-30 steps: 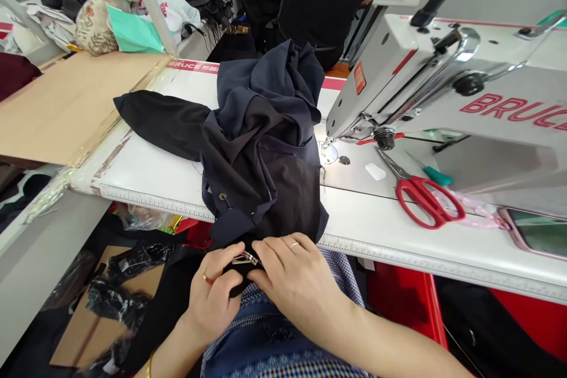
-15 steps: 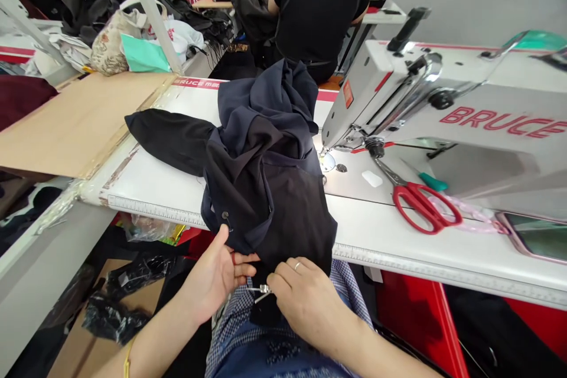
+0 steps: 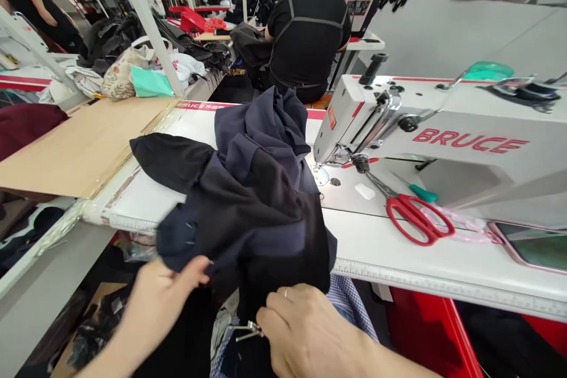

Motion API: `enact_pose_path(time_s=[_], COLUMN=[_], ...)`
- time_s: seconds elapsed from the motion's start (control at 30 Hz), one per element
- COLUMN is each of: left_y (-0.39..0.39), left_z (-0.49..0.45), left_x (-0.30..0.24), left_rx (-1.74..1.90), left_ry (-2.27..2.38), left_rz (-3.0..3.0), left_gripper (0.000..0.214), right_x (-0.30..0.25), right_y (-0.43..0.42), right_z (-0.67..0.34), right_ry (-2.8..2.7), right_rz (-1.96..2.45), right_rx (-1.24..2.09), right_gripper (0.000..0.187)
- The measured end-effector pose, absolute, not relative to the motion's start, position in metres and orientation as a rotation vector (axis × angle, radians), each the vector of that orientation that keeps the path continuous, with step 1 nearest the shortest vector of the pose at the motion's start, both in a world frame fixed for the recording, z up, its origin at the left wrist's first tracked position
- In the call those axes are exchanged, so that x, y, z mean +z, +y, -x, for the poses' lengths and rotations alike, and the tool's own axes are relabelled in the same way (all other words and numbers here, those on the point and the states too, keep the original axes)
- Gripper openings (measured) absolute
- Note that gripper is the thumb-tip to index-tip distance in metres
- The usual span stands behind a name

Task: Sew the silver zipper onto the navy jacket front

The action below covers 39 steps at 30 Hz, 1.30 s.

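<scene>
A dark navy garment (image 3: 257, 201) is heaped on the white sewing table (image 3: 398, 248) and hangs over its front edge toward my lap. My left hand (image 3: 162, 295) pinches the garment's lower left edge and lifts it outward. Lower down, my right hand (image 3: 305, 331) is closed on small metal thread snips (image 3: 248, 331), held against the hanging fabric. A black sleeve (image 3: 170, 159) of the garment spreads to the left on the table.
A white BRUCE sewing machine (image 3: 443, 136) stands at the right, red-handled scissors (image 3: 411, 212) and a phone (image 3: 531, 245) beside it. A brown board (image 3: 75, 142) lies at the left. A person in black (image 3: 310, 35) sits at the station ahead. Bags and fabric piles are behind.
My left hand has moved left and taken up the garment's edge, pulling it outward. My right hand with the snips has dropped lower. The view has tilted upward.
</scene>
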<state>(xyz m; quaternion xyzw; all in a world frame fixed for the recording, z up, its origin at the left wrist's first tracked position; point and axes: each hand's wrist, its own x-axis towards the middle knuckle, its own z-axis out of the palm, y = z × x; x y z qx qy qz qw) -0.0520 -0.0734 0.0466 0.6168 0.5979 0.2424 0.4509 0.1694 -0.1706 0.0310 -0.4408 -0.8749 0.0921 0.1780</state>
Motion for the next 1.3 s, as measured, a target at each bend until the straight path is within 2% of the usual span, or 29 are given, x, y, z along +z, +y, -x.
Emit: enact_pose_path(time_s=[0.2, 0.3, 0.5, 0.73, 0.9, 1.13, 1.3], left_y=[-0.115, -0.108, -0.092, -0.103, -0.107, -0.106, -0.108], left_z=[0.02, 0.024, 0.029, 0.031, 0.03, 0.024, 0.022], left_x=[0.005, 0.0, -0.006, 0.009, 0.018, 0.01, 0.003], left_rx=[0.356, 0.209, 0.008, 0.11, 0.096, -0.057, 0.153], left_ry=[1.115, 0.976, 0.856, 0.889, 0.839, 0.598, 0.675], left_rz=[-0.626, -0.418, -0.507, -0.873, -0.592, -0.124, 0.055], left_gripper=[0.018, 0.02, 0.024, 0.02, 0.02, 0.039, 0.011], right_x=[0.032, 0.031, 0.019, 0.011, 0.005, 0.002, 0.0], right_y=[-0.162, -0.158, -0.157, -0.158, -0.157, -0.158, -0.155], right_z=[-0.163, -0.163, -0.163, -0.167, -0.169, -0.173, -0.175], right_ry=[-2.688, -2.733, -2.695, -2.446, -2.321, -2.451, -2.578], right_rz=[1.176, 1.113, 1.107, 1.044, 0.966, 0.887, 0.922], right_rx=[0.285, 0.276, 0.315, 0.302, 0.227, 0.085, 0.051], right_gripper=[0.013, 0.017, 0.017, 0.029, 0.023, 0.025, 0.019])
